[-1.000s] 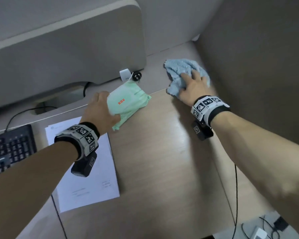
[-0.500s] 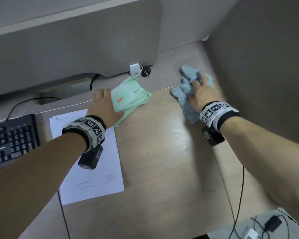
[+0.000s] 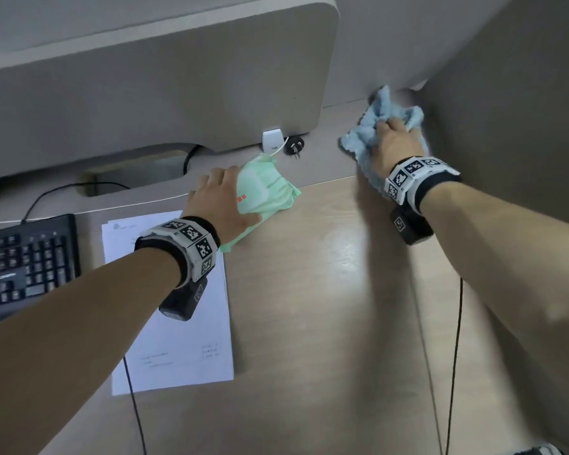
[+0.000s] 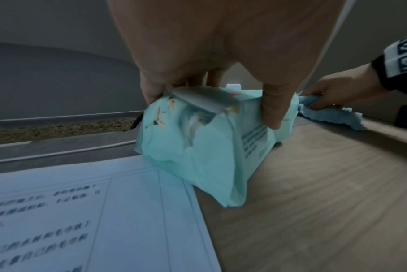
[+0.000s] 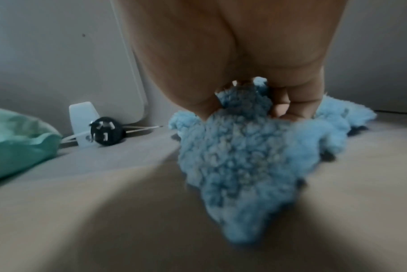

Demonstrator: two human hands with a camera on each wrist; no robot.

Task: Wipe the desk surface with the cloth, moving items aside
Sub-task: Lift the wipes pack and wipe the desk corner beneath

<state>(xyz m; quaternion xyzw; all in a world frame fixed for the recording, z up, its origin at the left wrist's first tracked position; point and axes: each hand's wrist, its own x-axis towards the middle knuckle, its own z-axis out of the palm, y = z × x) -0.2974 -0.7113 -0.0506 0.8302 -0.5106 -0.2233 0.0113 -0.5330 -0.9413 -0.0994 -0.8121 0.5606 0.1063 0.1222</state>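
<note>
At the desk's far right corner, the right hand [image 3: 396, 142] wipes with the blue cloth [image 3: 368, 137].

Its fingers curl into the bunched cloth [image 5: 239, 156] and press it onto the desk [image 3: 309, 290] beside the partition wall. The left hand [image 3: 220, 200] grips the green tissue pack [image 3: 270, 188] from above, thumb and fingers [image 4: 276, 108] clamped on its sides, the pack [image 4: 202, 136] resting on the desk just beside the printed paper [image 3: 174, 339]. By my judgement the job is early to midway: only the back corner is being covered, while the strip under the pack, the paper, the keyboard [image 3: 23, 264] and the loose plug [image 3: 294, 146] remains to be cleared and wiped.
</note>
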